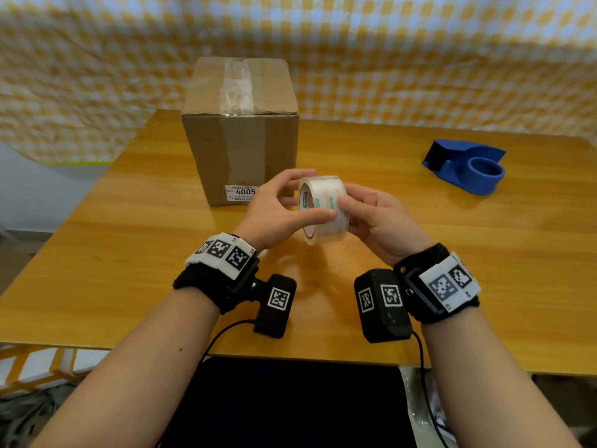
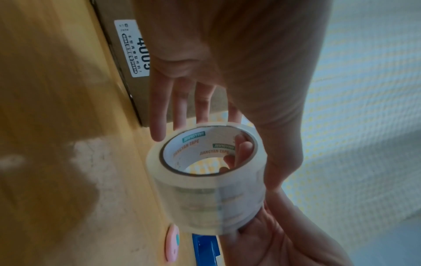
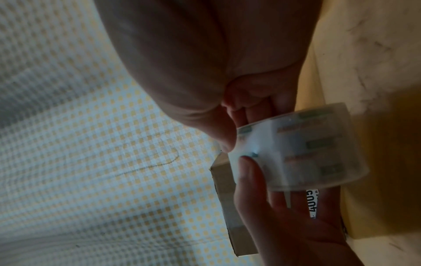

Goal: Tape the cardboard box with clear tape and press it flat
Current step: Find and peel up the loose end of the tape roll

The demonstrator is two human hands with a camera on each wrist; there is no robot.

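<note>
A closed cardboard box (image 1: 240, 134) stands upright at the back left of the wooden table (image 1: 129, 253). A wrinkled strip of clear tape runs over its top seam, and a white label sits low on its front. Both hands hold a roll of clear tape (image 1: 323, 210) above the table, just in front of the box. My left hand (image 1: 315, 195) grips the roll from the left, thumb on its outer band and fingers over the top. My right hand (image 1: 352, 210) holds it from the right, thumb pressed on the band. In the left wrist view, right fingers (image 2: 244, 149) show inside the roll's core (image 2: 205, 180).
A blue tape dispenser (image 1: 466, 166) lies on the table at the right. A small pink round object (image 2: 172, 243) lies on the table near it in the left wrist view. Yellow checked cloth (image 1: 420, 59) hangs behind the table. The table's near edge is just under my wrists.
</note>
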